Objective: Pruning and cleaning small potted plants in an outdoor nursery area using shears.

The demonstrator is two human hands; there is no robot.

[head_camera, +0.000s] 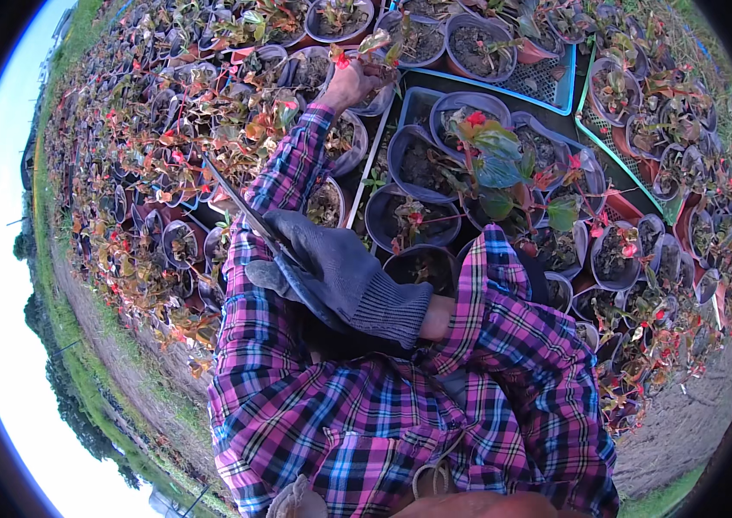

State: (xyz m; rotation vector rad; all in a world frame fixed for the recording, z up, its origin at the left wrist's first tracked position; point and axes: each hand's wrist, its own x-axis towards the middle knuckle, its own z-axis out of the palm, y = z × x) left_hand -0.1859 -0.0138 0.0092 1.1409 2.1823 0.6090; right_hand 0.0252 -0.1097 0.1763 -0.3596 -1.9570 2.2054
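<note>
My left hand (350, 84), bare, reaches forward with bent fingers around the stems of a begonia plant (374, 44), just above the rim of its plastic pot (380, 103). The fingertips are partly hidden by leaves and a red flower. Closer to my body, my right hand (333, 259) wears a grey knit glove. It is closed on a long-bladed cutting tool (243, 206), whose dark tip points forward and left. The glove hides much of the tool, so its exact kind is unclear. The tool is above my left sleeve, apart from the plants.
Begonias in dark pots crowd around me, with brown leaves and red flowers. Just ahead, a larger green-leaved begonia (499, 165) leans over its neighbours. Blue mesh crates (550, 81) and a green-edged crate (618, 155) hold pots. Bare soil (696, 414) lies at the right.
</note>
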